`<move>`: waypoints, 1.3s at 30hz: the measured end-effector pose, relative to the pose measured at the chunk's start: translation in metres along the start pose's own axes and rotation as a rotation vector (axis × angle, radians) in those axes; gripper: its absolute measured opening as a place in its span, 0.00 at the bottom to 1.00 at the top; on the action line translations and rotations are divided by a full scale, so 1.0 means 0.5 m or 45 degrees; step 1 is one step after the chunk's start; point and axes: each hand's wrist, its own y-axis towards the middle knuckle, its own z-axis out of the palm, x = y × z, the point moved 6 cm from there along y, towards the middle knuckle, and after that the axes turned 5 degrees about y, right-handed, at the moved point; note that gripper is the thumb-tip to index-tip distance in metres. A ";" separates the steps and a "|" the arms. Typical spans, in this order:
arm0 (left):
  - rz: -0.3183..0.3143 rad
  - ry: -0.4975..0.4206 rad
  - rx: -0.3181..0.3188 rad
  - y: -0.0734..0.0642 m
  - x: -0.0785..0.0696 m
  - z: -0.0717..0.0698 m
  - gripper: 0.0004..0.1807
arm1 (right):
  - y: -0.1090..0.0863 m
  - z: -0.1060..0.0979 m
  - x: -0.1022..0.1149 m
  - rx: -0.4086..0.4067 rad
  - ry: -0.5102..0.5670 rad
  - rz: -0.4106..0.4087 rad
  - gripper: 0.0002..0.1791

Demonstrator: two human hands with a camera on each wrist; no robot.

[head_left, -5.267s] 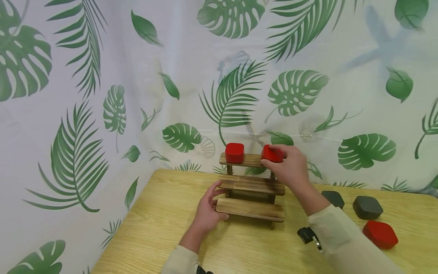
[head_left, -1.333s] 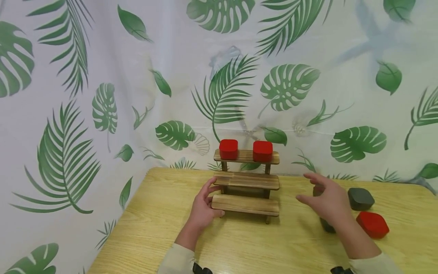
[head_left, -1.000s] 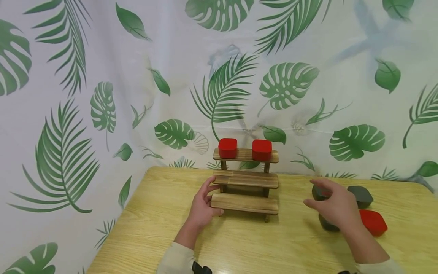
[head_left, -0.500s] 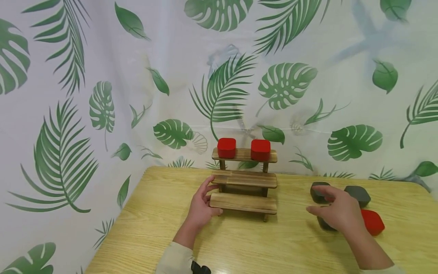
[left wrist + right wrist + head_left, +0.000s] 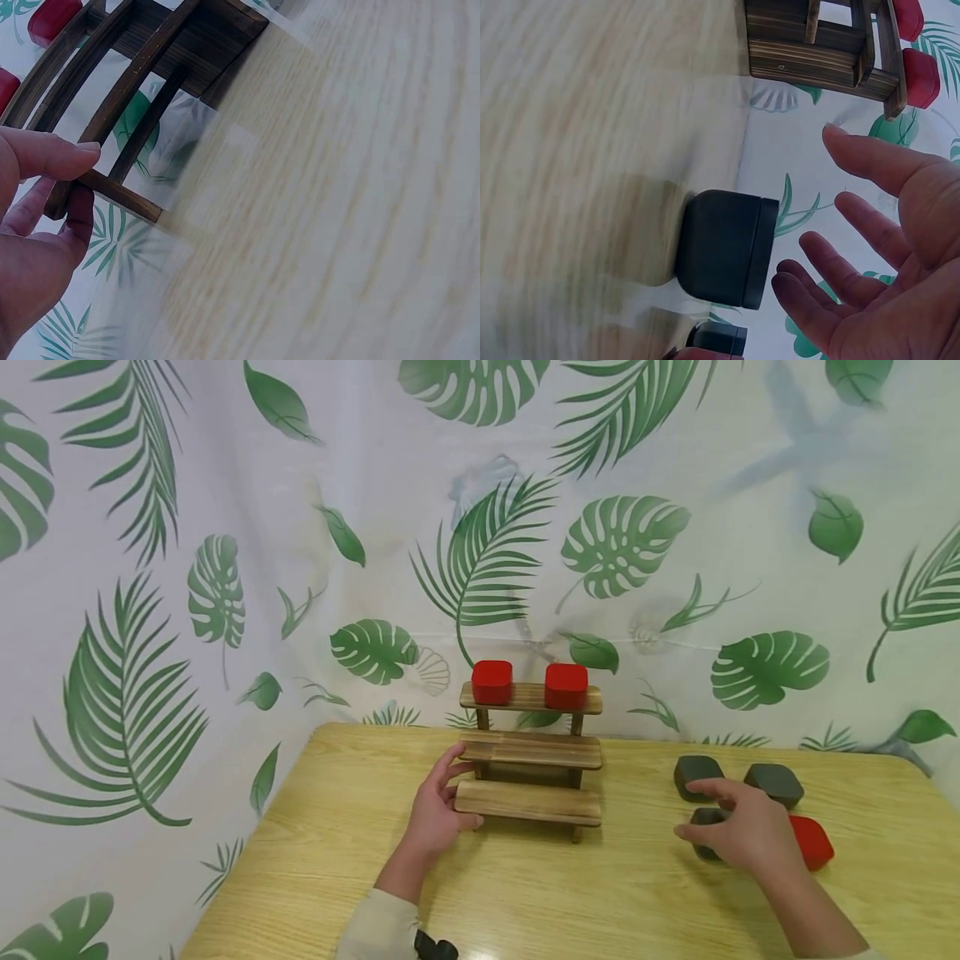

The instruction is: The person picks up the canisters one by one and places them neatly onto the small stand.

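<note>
A three-tier wooden shelf stand stands on the table near the wall. On its top tier sit two red rounded-square boxes, one at the left, the other towards the right. My left hand grips the left end of the lowest tier, thumb and a finger on either side of the board. Off to the right, my right hand hovers with spread, slightly bent fingers and holds nothing. Just beyond its fingertips is a dark lidded box; the hand partly hides another dark box in the head view.
Farther back on the right stand two dark grey boxes, one nearer the shelf and one beside it. A red box sits behind my right wrist. A leaf-patterned sheet covers the wall along the back of the table.
My right hand has let go of the red box on the top tier and moved right and down over the dark boxes. My left hand keeps its grip on the shelf stand.
</note>
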 end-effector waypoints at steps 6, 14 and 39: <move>-0.006 -0.003 0.004 -0.003 -0.005 0.001 0.59 | -0.004 0.005 -0.013 -0.009 -0.005 -0.012 0.42; 0.001 -0.009 0.008 0.000 -0.003 0.001 0.60 | -0.001 0.006 -0.033 -0.017 -0.028 0.012 0.42; -0.010 -0.020 0.008 0.000 0.005 0.001 0.61 | 0.000 0.011 -0.072 -0.073 -0.079 -0.017 0.43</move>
